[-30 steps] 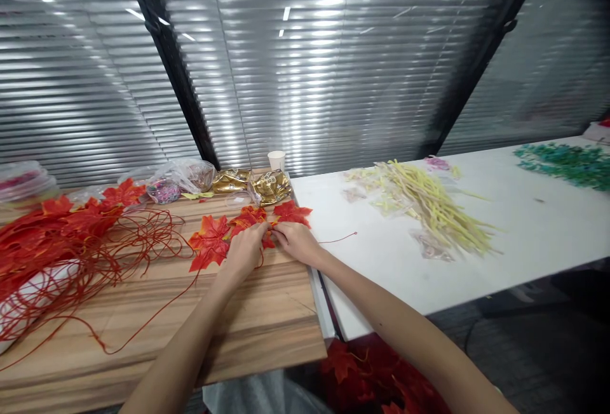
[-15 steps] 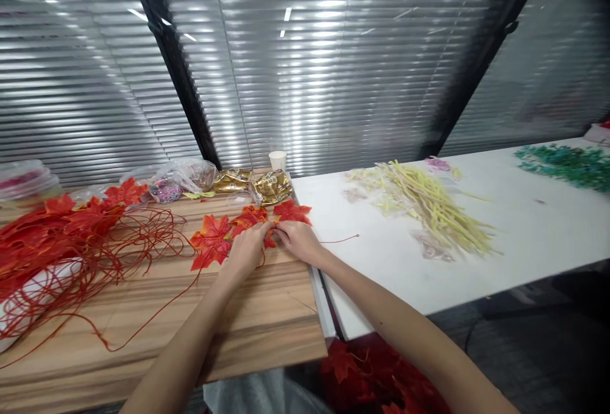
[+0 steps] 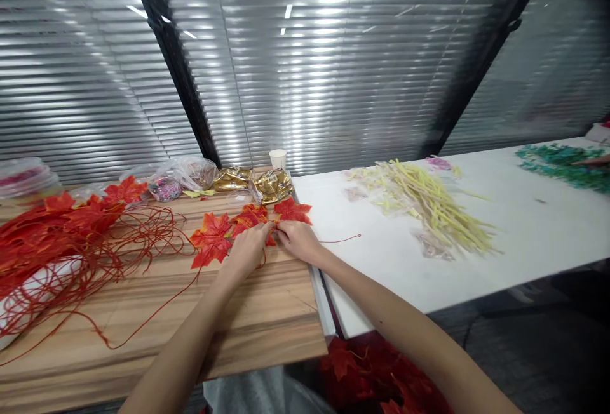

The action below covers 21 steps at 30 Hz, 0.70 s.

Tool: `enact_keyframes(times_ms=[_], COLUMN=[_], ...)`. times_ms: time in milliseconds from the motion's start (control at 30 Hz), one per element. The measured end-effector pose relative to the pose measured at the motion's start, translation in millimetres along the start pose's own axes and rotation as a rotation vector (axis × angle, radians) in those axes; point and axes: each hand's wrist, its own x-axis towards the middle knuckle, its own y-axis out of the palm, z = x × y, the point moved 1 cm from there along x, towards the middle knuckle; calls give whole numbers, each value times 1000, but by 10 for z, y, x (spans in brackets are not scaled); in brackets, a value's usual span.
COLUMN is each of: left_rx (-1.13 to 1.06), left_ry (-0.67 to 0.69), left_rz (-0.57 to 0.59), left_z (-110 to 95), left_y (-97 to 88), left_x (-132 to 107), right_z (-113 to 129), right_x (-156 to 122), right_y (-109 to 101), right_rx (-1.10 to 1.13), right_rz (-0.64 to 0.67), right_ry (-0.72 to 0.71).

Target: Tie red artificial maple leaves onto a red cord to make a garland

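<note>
Pinching now: I am pressing the fingertips of both hands onto a cluster of red-orange fabric maple leaves, right where the two hands meet.
Left hand: fingers are curling shut over the middle leaves, palm down.
Right hand: fingertips are closing on the same spot from the other side. A thin red cord is trailing out from under it onto the white table. I cannot tell whether the cord itself is sitting in the pinch.
Leaves lying: flat at the far right end of the striped wooden tabletop, just beside the seam with the white table.
Step in hand: judging by the grip, I am working a leaf stem and the cord together at one point.
Next move calling for: small, steady fingertip work, I judge. The cord is thin and the leaves limp, so a slack pinch is risking a slip.
Lying around: a tangled heap of red leaves and cord at my left, crumpled gold foil bags and a white paper cup behind, and pale yellow stems piled on the white table. Another person's hand is resting among green sprigs, well apart.
</note>
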Motion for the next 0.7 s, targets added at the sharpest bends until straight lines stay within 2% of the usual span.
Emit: enact_keyframes(times_ms=[167, 533, 700], left_rx=[10, 34, 15], left_ry=[29, -1, 24], left_rz=[32, 72, 64], left_z=[-19, -45, -26], left_y=[-8, -52, -46], left_x=[4, 0, 9], right_z=[11, -14, -5], right_x=[0, 7, 1], right_y=[4, 17, -4], right_rx=[-30, -27, -12], right_rz=[44, 16, 46], right_ry=[10, -23, -6])
